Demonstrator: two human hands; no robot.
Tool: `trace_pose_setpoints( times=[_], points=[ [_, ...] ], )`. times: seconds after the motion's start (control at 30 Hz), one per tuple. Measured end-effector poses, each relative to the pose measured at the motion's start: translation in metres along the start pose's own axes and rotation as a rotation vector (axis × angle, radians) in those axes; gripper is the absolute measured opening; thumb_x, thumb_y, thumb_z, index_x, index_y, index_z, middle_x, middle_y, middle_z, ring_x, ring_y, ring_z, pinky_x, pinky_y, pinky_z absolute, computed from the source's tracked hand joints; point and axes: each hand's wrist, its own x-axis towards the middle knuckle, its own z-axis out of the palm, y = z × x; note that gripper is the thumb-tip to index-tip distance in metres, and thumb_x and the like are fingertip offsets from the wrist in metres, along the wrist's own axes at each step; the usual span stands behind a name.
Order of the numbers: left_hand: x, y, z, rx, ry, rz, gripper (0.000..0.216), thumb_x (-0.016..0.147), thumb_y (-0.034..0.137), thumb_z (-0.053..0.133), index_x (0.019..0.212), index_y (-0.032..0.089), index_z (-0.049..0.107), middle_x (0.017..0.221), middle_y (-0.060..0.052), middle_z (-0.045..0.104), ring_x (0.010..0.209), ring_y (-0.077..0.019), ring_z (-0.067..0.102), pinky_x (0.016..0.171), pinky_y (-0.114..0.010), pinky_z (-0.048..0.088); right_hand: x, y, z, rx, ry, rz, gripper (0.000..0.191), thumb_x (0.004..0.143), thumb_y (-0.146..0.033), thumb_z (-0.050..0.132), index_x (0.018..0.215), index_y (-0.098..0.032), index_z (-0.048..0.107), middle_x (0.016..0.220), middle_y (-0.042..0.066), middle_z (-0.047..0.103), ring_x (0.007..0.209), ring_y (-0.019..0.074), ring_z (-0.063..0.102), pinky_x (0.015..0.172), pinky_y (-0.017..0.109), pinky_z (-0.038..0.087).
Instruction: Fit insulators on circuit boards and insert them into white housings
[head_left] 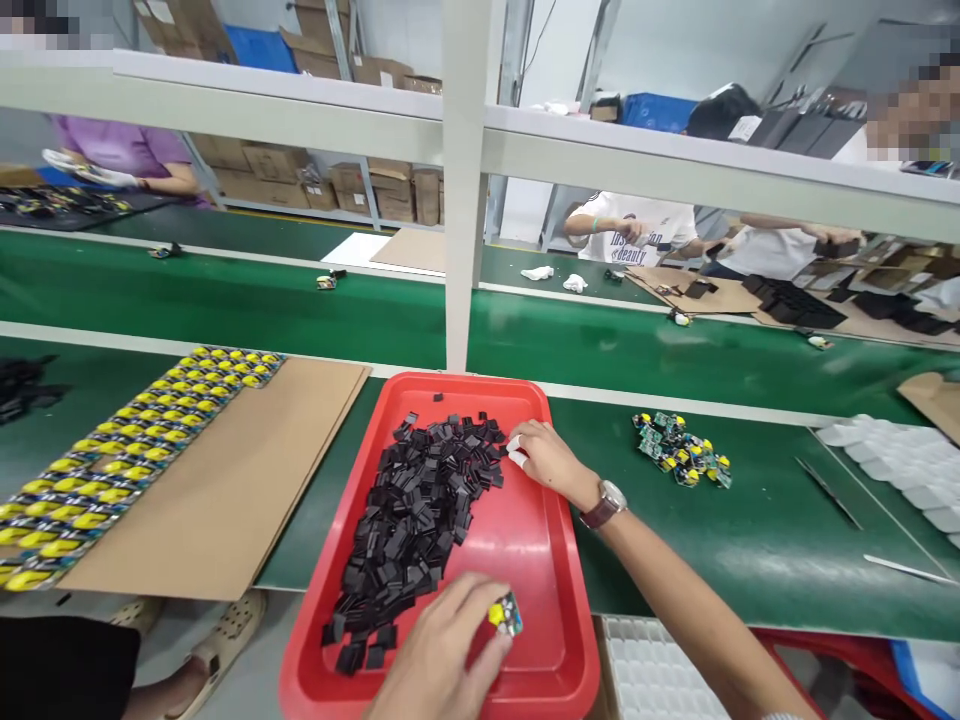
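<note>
My left hand (450, 645) is closed on a small circuit board (506, 613) with a yellow component, held over the near part of a red tray (562, 560). In the tray lies a heap of small black plastic pieces (420, 490). At the heap's right edge is my right hand (551, 460), fingers bent together, white covers on two fingertips and a watch at the wrist. Its fingertips are beside the black pieces; whether they pinch one I cannot make out. Right of the tray sits a loose pile of similar circuit boards (679, 450).
Rows of yellow-topped boards (142, 430) lie on cardboard (247, 480) at left. Tweezers (829, 492) and white trays (900, 470) are at right. A white post (461, 200) stands behind the red tray, before a green conveyor (360, 320). Several co-workers sit across it.
</note>
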Motion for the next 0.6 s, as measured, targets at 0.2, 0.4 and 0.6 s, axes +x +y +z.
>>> trace_pose_setpoints(
  times=[0.2,0.4,0.6],
  points=[
    [-0.013,-0.013,-0.021,-0.395,0.157,-0.209,0.025,0.092,0.031,0.067,0.116,0.029,0.071,0.112,-0.004,0.073,0.09,-0.0188,0.074,0.087,-0.029,0.061,-0.014,-0.005,-0.004,0.064,0.052,0.052,0.019,0.097,-0.008,0.054,0.093,-0.018,0.069,0.109,0.009,0.075,0.1,0.022,0.069,0.093,0.034,0.051],
    [-0.006,-0.003,-0.014,-0.644,0.274,-0.335,0.027,0.083,0.037,0.076,0.108,0.028,0.077,0.103,-0.004,0.076,0.087,-0.021,0.074,0.088,-0.033,0.062,-0.009,-0.007,0.002,0.091,0.072,0.087,0.014,0.09,-0.008,0.062,0.094,-0.018,0.071,0.109,0.012,0.075,0.105,0.0277,0.068,0.099,0.042,0.05],
    [-0.018,-0.013,-0.007,-0.837,0.404,-0.36,0.04,0.083,0.049,0.079,0.118,0.03,0.077,0.117,-0.007,0.074,0.099,-0.0246,0.075,0.089,-0.033,0.063,-0.007,-0.013,-0.005,0.23,0.133,0.098,0.015,0.087,-0.008,0.057,0.079,-0.019,0.063,0.101,0.011,0.076,0.1,0.0253,0.071,0.096,0.041,0.053]
  ],
)
